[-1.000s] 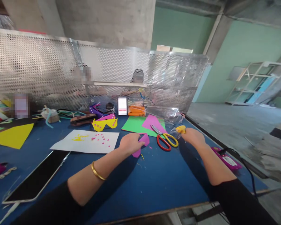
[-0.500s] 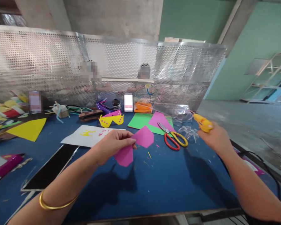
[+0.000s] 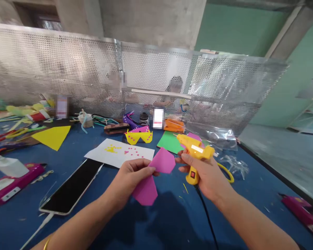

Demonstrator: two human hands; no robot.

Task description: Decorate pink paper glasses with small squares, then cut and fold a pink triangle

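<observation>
Gold shows in a bangle at the left wrist. Both forearms reach in from the lower corners. The left hand pinches a pink paper cutout between thumb and fingers, above the blue table. The right hand is wrapped round a yellow glue gun, nozzle up and leftward, just beside the cutout, and partly hides a yellow handle loop. A phone lies left; labels on the purple device are too small to read. Beyond are a white sheet, a yellow paper mask and a perforated metal screen.
</observation>
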